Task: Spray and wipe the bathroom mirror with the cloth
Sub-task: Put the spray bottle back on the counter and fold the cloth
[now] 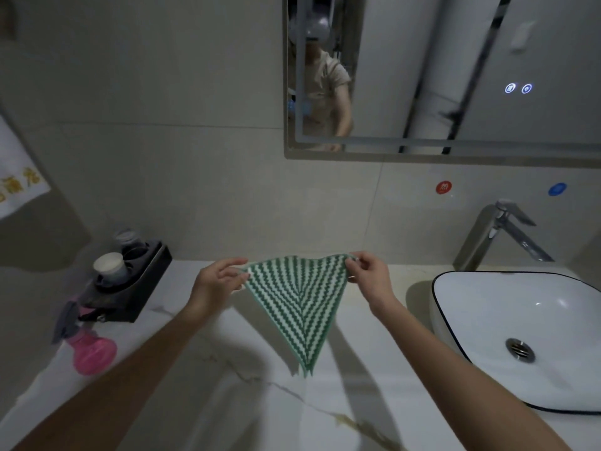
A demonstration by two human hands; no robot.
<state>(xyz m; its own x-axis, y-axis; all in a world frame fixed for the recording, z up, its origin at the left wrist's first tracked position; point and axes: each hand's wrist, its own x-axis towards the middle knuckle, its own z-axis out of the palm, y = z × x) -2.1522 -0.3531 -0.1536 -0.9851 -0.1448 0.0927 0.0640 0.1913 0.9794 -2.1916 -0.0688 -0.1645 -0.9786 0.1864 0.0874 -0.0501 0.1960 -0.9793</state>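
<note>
A green-and-white zigzag cloth (297,304) hangs in a triangle above the marble counter (227,402), stretched between both hands. My left hand (218,281) pinches its left upper corner and my right hand (366,275) pinches its right upper corner. The cloth's lower tip points down toward the counter. A pink spray bottle (89,348) with a grey trigger stands at the counter's left edge, apart from both hands. The bathroom mirror (455,76) hangs on the wall above and to the right.
A black holder (140,288) with a white cup (109,266) stands at the back left. A white basin (520,336) with a chrome tap (500,232) fills the right side. A towel (18,177) hangs at the far left.
</note>
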